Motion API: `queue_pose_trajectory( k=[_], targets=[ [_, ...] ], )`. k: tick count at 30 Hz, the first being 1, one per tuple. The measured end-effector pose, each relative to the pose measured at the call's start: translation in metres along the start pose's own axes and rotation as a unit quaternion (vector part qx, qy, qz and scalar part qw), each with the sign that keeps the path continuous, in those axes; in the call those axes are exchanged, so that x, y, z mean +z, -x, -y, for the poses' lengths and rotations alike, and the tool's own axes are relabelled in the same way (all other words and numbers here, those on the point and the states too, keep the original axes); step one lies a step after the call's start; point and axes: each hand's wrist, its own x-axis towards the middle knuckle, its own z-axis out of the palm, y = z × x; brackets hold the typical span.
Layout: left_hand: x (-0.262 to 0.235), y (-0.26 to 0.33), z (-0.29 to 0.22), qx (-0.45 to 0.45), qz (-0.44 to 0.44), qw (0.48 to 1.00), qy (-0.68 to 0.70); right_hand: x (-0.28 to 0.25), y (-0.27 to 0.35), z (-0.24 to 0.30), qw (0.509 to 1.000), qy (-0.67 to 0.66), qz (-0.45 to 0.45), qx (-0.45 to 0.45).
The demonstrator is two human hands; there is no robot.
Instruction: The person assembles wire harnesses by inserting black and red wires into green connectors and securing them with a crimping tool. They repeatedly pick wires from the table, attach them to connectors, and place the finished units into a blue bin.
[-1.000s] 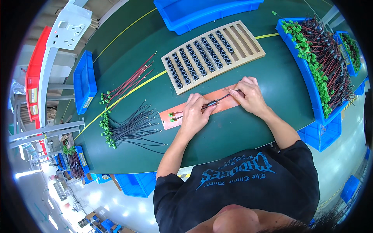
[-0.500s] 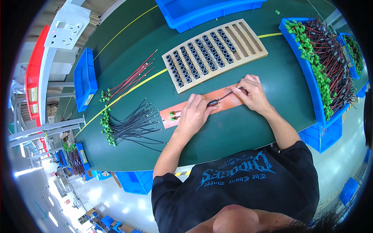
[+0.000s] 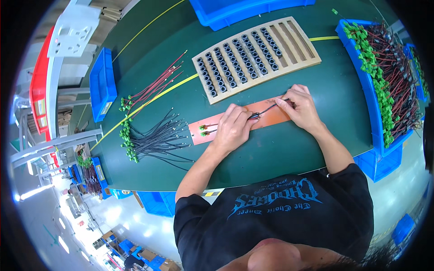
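Note:
On an orange-copper board (image 3: 267, 121) lies a bundle of thin wires (image 3: 270, 108) with a black sleeve-like piece (image 3: 254, 116) on it. My left hand (image 3: 233, 128) is closed round the wires beside that piece, its fingertips hiding part of it. Out past its left side stick two green connectors (image 3: 202, 131) on short leads, resting on the board. My right hand (image 3: 299, 108) pinches the dark far end of the wires over the board's right end; the wire tips are hidden in its fingers.
Beyond the board stands a wooden slotted tray (image 3: 313, 53) with rows of black rings. Left lie black wires (image 3: 156, 139) and red wires (image 3: 156, 88) with green connectors. A blue bin (image 3: 368, 90) full of finished-looking wire bundles is at right; another blue bin (image 3: 102, 86) stands left.
The whole view has shifted slightly. Both hands keep their grip on the wires, and slightly more of the connector leads shows left of my left hand.

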Motion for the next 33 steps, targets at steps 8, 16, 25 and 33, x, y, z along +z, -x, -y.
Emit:
queue_pose_trajectory(
  k=[8, 16, 25, 33],
  targets=[
    [-0.036, 0.012, -0.001, -0.095, 0.044, 0.994, 0.011, -0.001, -0.002, 0.003, 1.000, 0.019, 0.011, 0.003],
    [-0.024, 0.007, -0.005, -0.032, 0.044, 0.999, -0.006, 0.000, -0.001, 0.000, 0.999, 0.023, 0.020, 0.007],
    [-0.013, 0.002, 0.000, 0.010, 0.070, 0.996, -0.047, -0.002, -0.003, -0.003, 0.999, -0.009, 0.025, 0.020],
    [0.002, -0.086, -0.007, -0.047, 0.235, 0.960, 0.147, -0.004, -0.003, -0.003, 0.999, -0.041, 0.014, 0.002]
  ],
)
